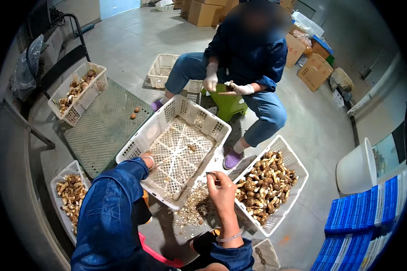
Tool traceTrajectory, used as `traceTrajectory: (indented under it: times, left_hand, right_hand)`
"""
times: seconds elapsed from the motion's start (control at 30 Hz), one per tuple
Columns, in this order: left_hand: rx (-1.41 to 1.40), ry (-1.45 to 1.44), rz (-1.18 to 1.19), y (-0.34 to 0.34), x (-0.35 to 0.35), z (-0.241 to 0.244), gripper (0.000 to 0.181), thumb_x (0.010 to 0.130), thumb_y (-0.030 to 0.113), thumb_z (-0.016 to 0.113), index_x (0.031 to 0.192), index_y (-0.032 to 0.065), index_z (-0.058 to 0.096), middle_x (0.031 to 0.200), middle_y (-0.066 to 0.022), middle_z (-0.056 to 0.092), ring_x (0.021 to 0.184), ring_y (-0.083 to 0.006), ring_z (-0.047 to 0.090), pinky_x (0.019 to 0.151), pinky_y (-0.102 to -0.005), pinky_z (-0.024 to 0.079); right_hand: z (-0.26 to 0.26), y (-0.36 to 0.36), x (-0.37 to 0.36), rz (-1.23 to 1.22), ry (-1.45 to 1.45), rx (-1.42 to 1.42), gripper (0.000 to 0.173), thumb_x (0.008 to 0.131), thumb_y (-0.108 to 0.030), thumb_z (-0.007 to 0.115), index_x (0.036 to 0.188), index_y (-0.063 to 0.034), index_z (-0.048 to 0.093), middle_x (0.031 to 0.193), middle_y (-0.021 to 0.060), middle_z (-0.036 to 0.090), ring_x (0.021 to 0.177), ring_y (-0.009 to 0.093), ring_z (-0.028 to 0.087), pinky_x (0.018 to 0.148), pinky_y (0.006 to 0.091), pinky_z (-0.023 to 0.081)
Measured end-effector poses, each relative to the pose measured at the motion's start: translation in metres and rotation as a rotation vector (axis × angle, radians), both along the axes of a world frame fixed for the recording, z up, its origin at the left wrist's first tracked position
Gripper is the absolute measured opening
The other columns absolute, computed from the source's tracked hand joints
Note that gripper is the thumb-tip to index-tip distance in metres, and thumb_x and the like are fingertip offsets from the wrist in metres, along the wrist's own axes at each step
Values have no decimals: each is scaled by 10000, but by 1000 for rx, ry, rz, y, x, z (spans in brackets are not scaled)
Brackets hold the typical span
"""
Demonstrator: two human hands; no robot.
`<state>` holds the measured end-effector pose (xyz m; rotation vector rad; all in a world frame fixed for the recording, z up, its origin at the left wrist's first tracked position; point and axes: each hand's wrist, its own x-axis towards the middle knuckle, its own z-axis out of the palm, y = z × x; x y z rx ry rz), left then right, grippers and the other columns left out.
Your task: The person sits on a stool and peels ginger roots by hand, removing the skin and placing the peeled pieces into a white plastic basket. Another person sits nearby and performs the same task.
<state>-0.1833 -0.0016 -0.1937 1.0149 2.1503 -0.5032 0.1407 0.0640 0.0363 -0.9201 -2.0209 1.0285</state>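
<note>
My right hand is raised beside the near right side of a white plastic crate, its fingers closed around a small dark tool, perhaps a knife. Over the left rim of that crate reaches my left hand; its fingers are mostly hidden by the wrist and sleeve. Scraps and a small mushroom piece lie on the crate's mesh floor. Right of my right hand stands a white crate heaped with brown-capped mushrooms. Another crate of mushrooms is at my left.
Opposite me a person in white gloves sits on a green stool, holding a mushroom piece. A green platform carries another mushroom crate. Trimmings litter the floor. Blue crates and a white bucket stand right.
</note>
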Motion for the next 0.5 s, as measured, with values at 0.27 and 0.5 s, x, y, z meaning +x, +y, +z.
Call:
traceTrajectory:
  times: [0.27, 0.5]
  left_hand:
    - [-6, -136, 194, -5, -12, -6, 343, 860, 322, 565, 857, -6, 664, 783, -119, 653, 678, -275, 607, 596, -407, 472]
    - [457, -1032, 757, 23, 10, 87, 174, 868, 187, 519, 816, 38, 593, 689, -90, 592, 626, -201, 584, 519, -353, 450]
  right_hand:
    - [-2, 3, 4, 25, 12, 53, 125, 830, -96, 658, 892, 11, 644, 796, 145, 665, 691, 224, 668, 631, 308, 519]
    - [10, 1, 11, 24, 24, 26, 153, 827, -129, 665, 873, 16, 645, 758, 147, 650, 648, 211, 648, 613, 305, 509]
